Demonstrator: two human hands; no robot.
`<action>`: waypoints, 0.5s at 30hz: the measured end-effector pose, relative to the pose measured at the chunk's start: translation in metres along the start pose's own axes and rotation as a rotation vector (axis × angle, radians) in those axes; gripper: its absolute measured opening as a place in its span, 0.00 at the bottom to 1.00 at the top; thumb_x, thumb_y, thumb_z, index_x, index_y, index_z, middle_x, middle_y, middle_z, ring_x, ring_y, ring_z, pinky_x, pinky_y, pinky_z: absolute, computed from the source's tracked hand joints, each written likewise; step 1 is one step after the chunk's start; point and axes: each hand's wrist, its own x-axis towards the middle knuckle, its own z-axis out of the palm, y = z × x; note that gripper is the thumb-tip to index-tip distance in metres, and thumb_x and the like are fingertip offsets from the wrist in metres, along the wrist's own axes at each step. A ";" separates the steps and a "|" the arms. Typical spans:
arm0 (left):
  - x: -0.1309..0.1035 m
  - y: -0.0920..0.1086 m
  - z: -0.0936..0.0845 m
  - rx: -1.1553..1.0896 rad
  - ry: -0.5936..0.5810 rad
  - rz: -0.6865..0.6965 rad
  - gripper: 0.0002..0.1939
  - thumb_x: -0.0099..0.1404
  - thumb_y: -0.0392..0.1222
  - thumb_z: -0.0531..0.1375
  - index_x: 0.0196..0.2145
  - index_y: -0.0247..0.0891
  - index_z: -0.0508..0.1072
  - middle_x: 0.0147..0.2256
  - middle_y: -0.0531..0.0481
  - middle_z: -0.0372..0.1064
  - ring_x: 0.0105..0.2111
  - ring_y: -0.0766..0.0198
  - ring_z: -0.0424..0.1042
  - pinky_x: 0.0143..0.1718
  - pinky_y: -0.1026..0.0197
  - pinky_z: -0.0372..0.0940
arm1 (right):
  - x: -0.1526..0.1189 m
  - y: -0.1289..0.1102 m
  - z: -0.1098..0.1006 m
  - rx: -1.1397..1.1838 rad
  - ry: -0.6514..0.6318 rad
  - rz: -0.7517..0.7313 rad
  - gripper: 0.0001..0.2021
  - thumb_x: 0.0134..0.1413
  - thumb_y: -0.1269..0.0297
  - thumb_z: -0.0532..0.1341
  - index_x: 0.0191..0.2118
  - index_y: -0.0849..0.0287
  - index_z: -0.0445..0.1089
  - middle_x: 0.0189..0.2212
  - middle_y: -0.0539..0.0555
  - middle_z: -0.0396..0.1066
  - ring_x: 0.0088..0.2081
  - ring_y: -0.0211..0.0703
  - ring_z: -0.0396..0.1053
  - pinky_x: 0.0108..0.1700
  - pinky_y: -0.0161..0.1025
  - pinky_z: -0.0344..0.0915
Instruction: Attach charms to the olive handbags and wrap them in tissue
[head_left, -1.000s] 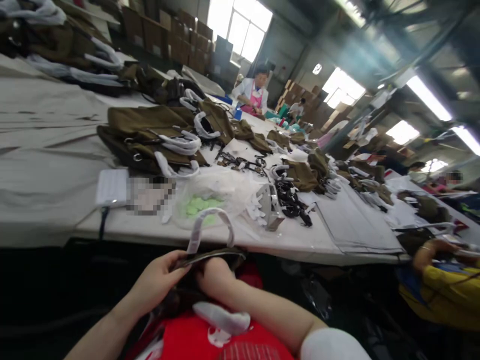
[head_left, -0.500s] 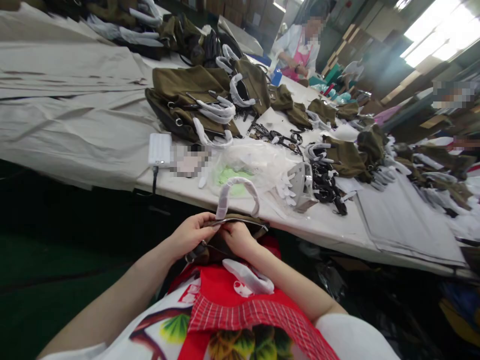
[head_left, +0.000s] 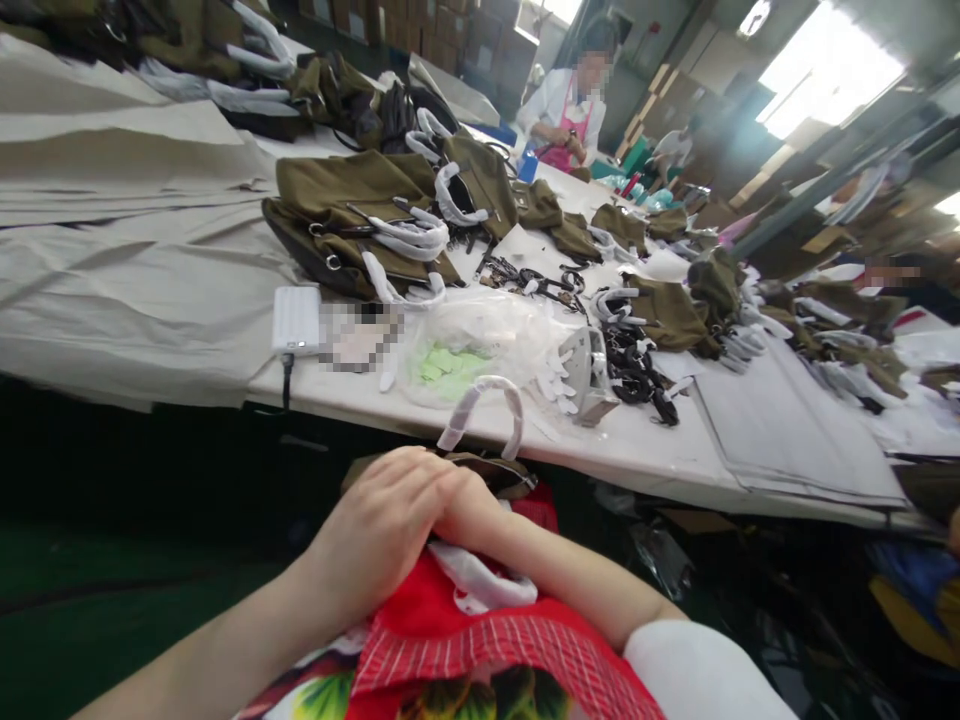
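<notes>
Bag (head_left: 495,472) is just below table edge, by person's red apron (head_left: 409,600), white-wrapped handle (head_left: 491,384) up. L hand (head_left: 382,515) lies across R hand (head_left: 461,505), blocking much of bag; can't tell what either grips, fingers mostly hidden. Nearby: white box (head_left: 296,320) w/ cable (head_left: 286,378), grey holder (head_left: 585,372), black straps (head_left: 637,370), brown bags (head_left: 360,190) behind. Table (head_left: 645,450) is white, cluttered, w/ pale cloth (head_left: 112,285) at pic's left. Room: co-worker (head_left: 536,110) across, cartons (head_left: 431,35), bright window (head_left: 832,70). Clear plastic sack (head_left: 510,315) w/ lt-green pieces (head_left: 450,365).
</notes>
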 end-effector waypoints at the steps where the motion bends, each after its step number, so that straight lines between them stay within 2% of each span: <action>1: 0.002 0.005 0.005 -0.002 -0.012 0.102 0.20 0.64 0.33 0.51 0.51 0.39 0.72 0.47 0.45 0.75 0.50 0.57 0.71 0.60 0.50 0.59 | 0.000 -0.001 0.000 0.040 0.026 0.010 0.03 0.50 0.72 0.62 0.28 0.58 0.73 0.30 0.55 0.74 0.37 0.50 0.70 0.44 0.45 0.66; 3: 0.007 0.007 0.017 0.011 0.001 0.133 0.20 0.65 0.33 0.49 0.51 0.37 0.72 0.46 0.44 0.76 0.49 0.58 0.72 0.61 0.49 0.57 | -0.001 -0.001 -0.002 0.100 0.041 0.000 0.05 0.51 0.70 0.61 0.26 0.57 0.71 0.27 0.54 0.73 0.35 0.48 0.70 0.41 0.42 0.67; 5: 0.012 0.002 0.027 0.034 0.040 0.048 0.20 0.66 0.35 0.49 0.53 0.34 0.71 0.46 0.41 0.76 0.48 0.56 0.73 0.61 0.46 0.57 | -0.005 -0.001 -0.010 0.184 0.028 -0.018 0.10 0.55 0.67 0.57 0.23 0.58 0.67 0.23 0.52 0.69 0.30 0.44 0.67 0.35 0.39 0.66; 7: 0.015 -0.006 0.030 0.042 0.038 0.001 0.19 0.69 0.38 0.48 0.53 0.34 0.70 0.46 0.41 0.76 0.47 0.56 0.74 0.60 0.45 0.58 | -0.009 -0.002 -0.021 0.332 0.039 0.014 0.14 0.56 0.65 0.53 0.21 0.58 0.63 0.18 0.49 0.62 0.24 0.38 0.61 0.28 0.35 0.62; 10: 0.016 -0.013 0.028 0.048 0.001 0.017 0.17 0.70 0.39 0.48 0.47 0.36 0.73 0.45 0.42 0.76 0.45 0.55 0.74 0.56 0.47 0.62 | -0.013 -0.004 -0.038 0.527 0.071 0.104 0.15 0.55 0.63 0.52 0.19 0.58 0.59 0.15 0.46 0.56 0.19 0.33 0.52 0.22 0.32 0.53; 12: 0.015 -0.016 0.028 0.058 -0.034 0.032 0.15 0.69 0.39 0.48 0.41 0.36 0.74 0.40 0.42 0.77 0.42 0.55 0.74 0.49 0.50 0.66 | -0.012 -0.007 -0.046 0.462 0.070 0.095 0.15 0.55 0.65 0.52 0.19 0.59 0.59 0.15 0.46 0.57 0.19 0.33 0.53 0.22 0.31 0.52; 15: 0.012 -0.021 0.031 0.094 -0.053 0.033 0.15 0.69 0.39 0.48 0.31 0.38 0.72 0.30 0.45 0.74 0.33 0.57 0.73 0.38 0.55 0.68 | -0.010 -0.016 -0.056 0.116 0.067 -0.003 0.16 0.57 0.66 0.53 0.18 0.59 0.61 0.17 0.47 0.61 0.22 0.34 0.58 0.26 0.31 0.57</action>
